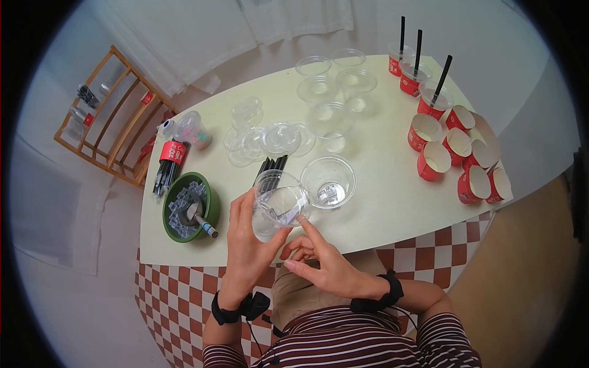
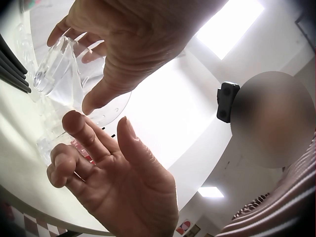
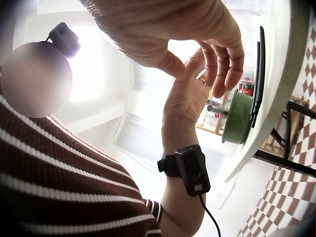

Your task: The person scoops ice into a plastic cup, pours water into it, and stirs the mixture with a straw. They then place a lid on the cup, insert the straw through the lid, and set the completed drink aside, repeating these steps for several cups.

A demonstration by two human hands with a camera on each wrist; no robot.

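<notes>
My left hand [image 1: 246, 236] grips a clear plastic cup [image 1: 274, 199] by its side, with the cup's mouth tilted up toward the head camera. My right hand [image 1: 328, 265] is just to the right, its index finger extended to the cup's rim and its other fingers loosely bent. In the left wrist view, the thumb and fingers of the left hand lie around the clear cup [image 2: 61, 79]. Close behind it on the table stands another clear cup [image 1: 348, 196]. Black straws [image 1: 280, 162] lie beyond the held cup and are partly hidden by it.
A green bowl [image 1: 215, 208] of ice-like cubes with a scoop [image 1: 195, 214] stands at left, near sleeved straws [image 1: 163, 175]. Clear lids [image 1: 245, 144] and cups [image 1: 319, 89] are farther back. Red-sleeved cups with straws [image 1: 432, 107] and loose red sleeves [image 1: 433, 162] stand at right.
</notes>
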